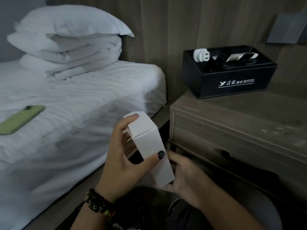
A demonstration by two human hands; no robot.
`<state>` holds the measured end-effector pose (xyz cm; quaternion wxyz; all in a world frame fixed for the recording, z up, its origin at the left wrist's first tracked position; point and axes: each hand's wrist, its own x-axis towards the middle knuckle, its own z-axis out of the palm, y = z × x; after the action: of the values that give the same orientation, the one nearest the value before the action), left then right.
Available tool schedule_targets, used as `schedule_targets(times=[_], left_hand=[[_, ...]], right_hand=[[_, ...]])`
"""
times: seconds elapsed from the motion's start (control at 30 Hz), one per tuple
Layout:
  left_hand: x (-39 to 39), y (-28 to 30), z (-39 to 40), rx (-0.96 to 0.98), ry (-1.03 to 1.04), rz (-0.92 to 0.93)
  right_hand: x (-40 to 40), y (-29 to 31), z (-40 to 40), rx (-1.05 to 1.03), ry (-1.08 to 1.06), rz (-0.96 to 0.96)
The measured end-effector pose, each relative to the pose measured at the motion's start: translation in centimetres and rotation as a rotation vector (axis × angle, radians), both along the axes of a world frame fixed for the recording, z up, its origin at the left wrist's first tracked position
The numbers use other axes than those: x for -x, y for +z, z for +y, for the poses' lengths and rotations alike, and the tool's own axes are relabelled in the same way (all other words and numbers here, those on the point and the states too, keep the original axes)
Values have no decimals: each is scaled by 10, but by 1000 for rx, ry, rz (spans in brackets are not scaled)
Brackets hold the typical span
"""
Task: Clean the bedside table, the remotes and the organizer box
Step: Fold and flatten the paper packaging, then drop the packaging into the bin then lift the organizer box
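A black organizer box (232,83) with white hotel lettering stands at the back of the wooden bedside table (249,113). Two black remotes (216,61) and a white plug adapter (201,54) stick out of it. In front of the table I hold a white cardboard box (149,140) tilted on end, its open side toward the bed. My left hand (123,156) grips it from the left, thumb on its face. My right hand (186,178) supports its lower end from the right.
A bed with a white sheet (66,113) fills the left, with a folded duvet and pillow (69,42) at its head and a green phone (20,120) lying on it. The table's drawer front (232,143) faces me. My knees are at the bottom.
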<state>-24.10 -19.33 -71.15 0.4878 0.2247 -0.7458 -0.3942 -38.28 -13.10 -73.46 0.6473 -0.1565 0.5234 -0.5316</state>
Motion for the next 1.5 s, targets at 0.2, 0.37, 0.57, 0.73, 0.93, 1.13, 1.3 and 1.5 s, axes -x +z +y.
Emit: schedule_targets(times=[0.2, 0.37, 0.57, 0.73, 0.93, 1.13, 1.3, 1.5], left_hand=[[-46, -46, -4, -54, 164, -49], [-92, -119, -12, -308, 366, -172], [-124, -197, -12, -517, 514, -525], [-113, -255, -23, -732, 399, -826], [-100, -288, -18, -701, 397, -875], [-95, -299, 7, -825, 462, -797], [-89, -269, 9, -768, 496, -663], [-58, -166, -8, -434, 491, -401]], right_hand=[[-48, -25, -27, -96, 176, 200], [-66, -46, -40, -149, 288, 407], [-63, -76, -45, -174, 359, 631], [-61, -96, -46, -184, 462, 825], [-56, -115, -44, -224, 539, 954], [-54, -122, -44, -187, 592, 967], [-55, -111, -41, -133, 603, 1020], [-44, -53, -29, 172, 202, 1028]])
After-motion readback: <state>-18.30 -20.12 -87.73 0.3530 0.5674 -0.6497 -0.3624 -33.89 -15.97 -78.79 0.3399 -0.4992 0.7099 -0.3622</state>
